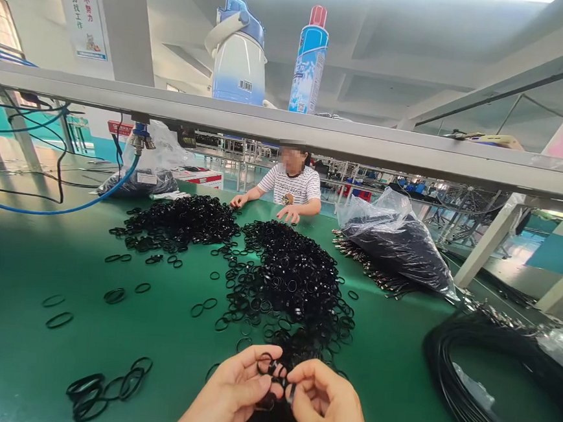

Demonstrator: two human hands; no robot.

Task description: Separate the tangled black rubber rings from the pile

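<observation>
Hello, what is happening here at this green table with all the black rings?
A person's left hand and right hand meet at the near edge of the green table, pinching a few thin black rubber rings between the fingers. A large heap of the same black rings lies just beyond the hands, with loose ones scattered around it. Across the table, another person in a striped shirt has both hands at a second pile.

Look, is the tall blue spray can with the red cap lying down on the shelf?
No, the tall blue spray can with the red cap stands upright on the grey metal shelf.
</observation>
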